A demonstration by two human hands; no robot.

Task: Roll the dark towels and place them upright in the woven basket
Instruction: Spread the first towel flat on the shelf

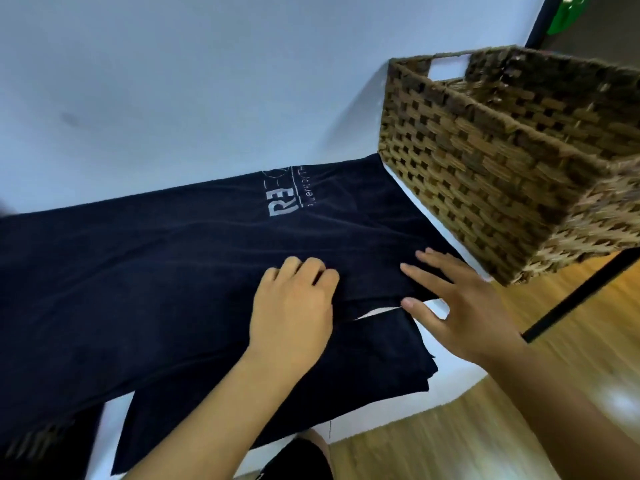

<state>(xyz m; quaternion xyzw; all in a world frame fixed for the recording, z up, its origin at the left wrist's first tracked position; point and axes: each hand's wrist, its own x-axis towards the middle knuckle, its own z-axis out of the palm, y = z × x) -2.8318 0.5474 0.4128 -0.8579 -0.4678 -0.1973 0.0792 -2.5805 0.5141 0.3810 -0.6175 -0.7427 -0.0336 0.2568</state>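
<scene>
View from above a white table (391, 417), looking down at a person's two bare hands. A dark navy towel (156, 265) lies spread flat across the table from the left edge to just short of the right. It has pale printed lettering near its far edge. A second dark towel (374, 351) lies partly beneath it, showing at the near right, with a thin sliver of white table visible between their edges. More dark cloth (52, 441) hangs blurred at the near left corner, and what it is cannot be told. The left hand (294, 306) rests knuckles-up on the top towel near its right end. Its fingers are curled together, with the tips tucked down against the fabric. Whether they pinch a fold cannot be told. The right hand (460, 306) is just beside it, over the towel's right edge. Its fingers are straight and spread apart, holding nothing, and the thumb tip is close to the gap between the two towels. Whether the fingertips touch the cloth is unclear. A brown woven basket (502, 161) stands on the far right part of the table, its near corner just beside the top towel's far right corner. It is rectangular, with a cut-out handle in its far wall. To the right are a wooden floor (595, 323) and a black table leg (581, 296).
</scene>
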